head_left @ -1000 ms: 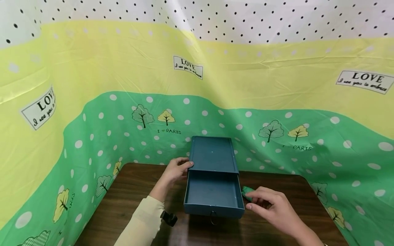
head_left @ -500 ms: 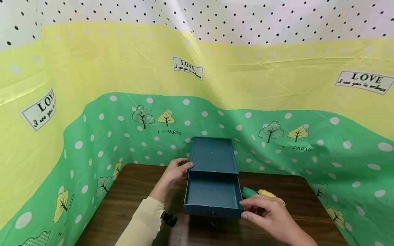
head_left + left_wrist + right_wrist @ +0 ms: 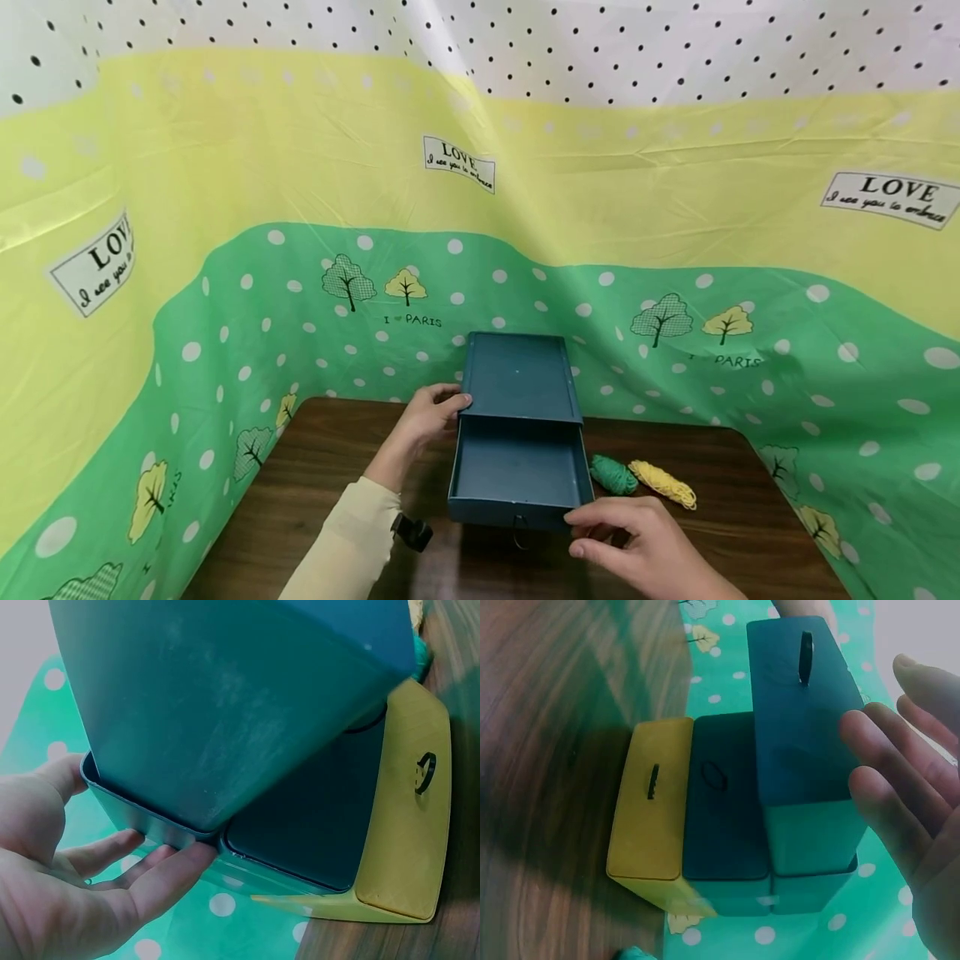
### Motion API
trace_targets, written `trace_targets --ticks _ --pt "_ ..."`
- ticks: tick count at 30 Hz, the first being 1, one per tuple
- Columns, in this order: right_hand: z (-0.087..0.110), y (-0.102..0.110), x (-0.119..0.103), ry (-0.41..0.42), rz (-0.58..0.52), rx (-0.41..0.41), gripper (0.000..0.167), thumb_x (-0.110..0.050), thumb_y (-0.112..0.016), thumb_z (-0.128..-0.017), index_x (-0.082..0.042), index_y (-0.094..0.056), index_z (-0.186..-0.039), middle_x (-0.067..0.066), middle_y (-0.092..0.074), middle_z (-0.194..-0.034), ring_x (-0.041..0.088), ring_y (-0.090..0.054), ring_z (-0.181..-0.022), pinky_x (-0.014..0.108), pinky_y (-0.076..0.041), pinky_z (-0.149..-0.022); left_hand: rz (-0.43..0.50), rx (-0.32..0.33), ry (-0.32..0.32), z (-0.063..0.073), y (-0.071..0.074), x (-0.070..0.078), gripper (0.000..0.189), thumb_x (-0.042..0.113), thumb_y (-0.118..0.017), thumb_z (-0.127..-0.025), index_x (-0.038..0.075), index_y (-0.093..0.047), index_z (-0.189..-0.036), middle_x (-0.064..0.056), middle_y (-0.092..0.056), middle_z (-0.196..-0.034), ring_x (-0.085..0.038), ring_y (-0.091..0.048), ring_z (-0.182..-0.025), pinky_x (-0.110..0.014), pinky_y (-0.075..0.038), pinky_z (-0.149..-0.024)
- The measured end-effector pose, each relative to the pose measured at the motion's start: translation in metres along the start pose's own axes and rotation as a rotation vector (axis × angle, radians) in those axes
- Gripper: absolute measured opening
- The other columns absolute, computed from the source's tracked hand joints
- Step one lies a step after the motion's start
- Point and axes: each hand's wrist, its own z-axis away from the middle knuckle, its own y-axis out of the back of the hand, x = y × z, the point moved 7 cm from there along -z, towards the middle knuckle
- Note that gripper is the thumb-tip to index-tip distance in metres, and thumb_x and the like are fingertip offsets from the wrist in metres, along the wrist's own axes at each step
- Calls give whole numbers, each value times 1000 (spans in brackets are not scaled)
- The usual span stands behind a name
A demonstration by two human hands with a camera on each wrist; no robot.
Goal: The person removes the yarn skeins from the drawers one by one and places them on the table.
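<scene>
A dark blue drawer unit [image 3: 517,379] stands on the table, its top drawer [image 3: 495,510] pulled well out. Nothing shows inside that drawer in the head view. My left hand [image 3: 427,421] holds the unit at its left front top edge, thumb over the top and fingers along the side. The right hand [image 3: 637,533] is at the open drawer's right front corner, thumb and fingers spread apart, with fingertips overlapping the front panel. In the right wrist view its loosely bent fingers [image 3: 885,746] grip nothing. Two skeins of yarn, green [image 3: 613,475] and yellow [image 3: 663,485], lie right of the drawer.
Below the open drawer are a shut dark teal drawer [image 3: 724,802] and a shut yellow drawer [image 3: 649,810], each with a small black loop pull. The dark wooden table [image 3: 330,467] is backed by a patterned curtain [image 3: 360,167] close behind the unit.
My right hand has left the green yarn and moved left and nearer to me, to the drawer's front corner. Both skeins now show fully. The left hand and drawer have stayed put.
</scene>
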Motion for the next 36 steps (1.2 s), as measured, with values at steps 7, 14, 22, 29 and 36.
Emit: trace_targets --ticks 7,14,22,29,36 --pt "1 -14 2 -14 -30 -65 31 -4 -73 -94 -13 -72 -123 0 -77 -104 5 -71 -80 23 -57 -57 -8 8 -1 -1 1 -1 57 32 -71 -98 4 -55 -146 -18 -63 -121 -27 -63 -102 -41 -63 -81" --pt "3 -30 6 -84 -97 -136 28 -9 -69 -99 -12 -70 -127 0 -76 -105 3 -71 -83 25 -58 -58 -7 4 -5 -1 0 0 57 31 -70 -98 4 -55 -146 -18 -63 -121 -27 -64 -102 -41 -63 -81" --pt "1 -45 12 -96 -88 -158 30 -14 -68 -100 -13 -69 -130 1 -76 -113 8 -71 -96 25 -59 -63 -1 5 3 -2 0 -1 57 31 -70 -98 5 -55 -146 -18 -62 -122 -28 -63 -105 -42 -63 -82" --pt "-1 -54 15 -77 -32 -161 27 -15 -66 -102 -14 -71 -128 -1 -75 -117 8 -71 -99 26 -60 -76 5 3 1 -1 0 -2 57 30 -70 -98 4 -54 -146 -19 -62 -123 -28 -65 -104 -43 -63 -83" --pt "-3 -59 16 -59 11 -116 26 -14 -67 -101 -20 -71 -126 -3 -75 -115 8 -71 -97 28 -60 -76 7 5 2 0 0 0 57 30 -70 -98 4 -54 -146 -18 -62 -122 -27 -65 -102 -44 -62 -84"
